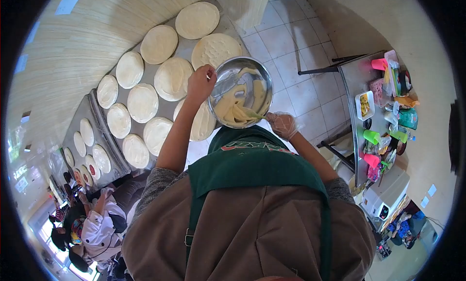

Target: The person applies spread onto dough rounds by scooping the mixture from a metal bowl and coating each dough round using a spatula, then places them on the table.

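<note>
A steel mixing bowl (223, 85) is held in front of my green apron, with pale yellow cream smeared over its inside. My left hand (200, 85) is bare and closed at the bowl's left rim. In a clear plastic glove, my right hand (282, 125) grips a light green spatula (253, 114) whose blade dips into the cream (238, 114). Left of the bowl lie several round flat bases, many coated with a pale spread. The base (216, 51) just behind the bowl shows dimples and looks uncoated. Part of another coated base (201, 123) is hidden by my left forearm.
The bases rest on a grey table (224, 26) at left. A second table (104, 181) holds more rounds, some with red topping, near co-workers (99, 227). At right, a side table (347, 77) carries cups, a white food container (365, 106) and a white appliance (386, 196).
</note>
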Demonstrator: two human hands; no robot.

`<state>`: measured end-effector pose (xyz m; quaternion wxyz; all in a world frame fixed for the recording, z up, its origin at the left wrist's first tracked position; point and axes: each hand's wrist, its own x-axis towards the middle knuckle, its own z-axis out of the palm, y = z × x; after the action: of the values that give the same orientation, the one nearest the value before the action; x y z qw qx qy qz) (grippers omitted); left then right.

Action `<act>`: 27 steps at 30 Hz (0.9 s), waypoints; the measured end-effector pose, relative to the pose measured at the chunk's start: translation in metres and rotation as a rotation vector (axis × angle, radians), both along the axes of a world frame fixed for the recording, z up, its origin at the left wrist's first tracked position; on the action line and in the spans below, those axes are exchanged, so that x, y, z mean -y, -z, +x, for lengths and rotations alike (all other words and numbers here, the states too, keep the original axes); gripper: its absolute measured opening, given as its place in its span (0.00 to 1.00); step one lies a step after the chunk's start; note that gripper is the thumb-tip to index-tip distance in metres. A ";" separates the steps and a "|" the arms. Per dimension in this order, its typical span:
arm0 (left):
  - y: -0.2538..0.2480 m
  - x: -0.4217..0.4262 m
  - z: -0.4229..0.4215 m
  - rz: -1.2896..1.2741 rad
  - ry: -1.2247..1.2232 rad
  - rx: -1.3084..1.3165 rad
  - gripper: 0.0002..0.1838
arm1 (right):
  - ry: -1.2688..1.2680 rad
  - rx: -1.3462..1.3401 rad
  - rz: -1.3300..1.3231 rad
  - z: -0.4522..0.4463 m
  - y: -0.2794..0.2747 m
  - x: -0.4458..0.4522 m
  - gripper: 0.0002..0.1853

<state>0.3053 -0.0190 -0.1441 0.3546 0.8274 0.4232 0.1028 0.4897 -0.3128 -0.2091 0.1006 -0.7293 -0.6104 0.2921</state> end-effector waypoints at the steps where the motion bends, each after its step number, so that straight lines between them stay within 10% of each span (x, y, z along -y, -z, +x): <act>1: 0.002 0.000 -0.001 0.002 -0.015 -0.017 0.09 | 0.007 -0.024 -0.019 -0.004 -0.004 -0.001 0.13; 16: 0.079 -0.003 -0.054 -0.177 -0.175 -0.023 0.08 | 0.224 -0.788 -0.146 -0.022 -0.023 -0.020 0.17; 27: 0.109 -0.014 -0.071 -0.189 -0.111 -0.137 0.12 | 0.220 -0.391 0.035 0.044 -0.084 -0.160 0.18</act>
<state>0.2341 -0.0046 -0.2528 0.3948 0.7709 0.4993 0.0252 0.5337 -0.1529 -0.1252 0.2609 -0.7192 -0.5010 0.4046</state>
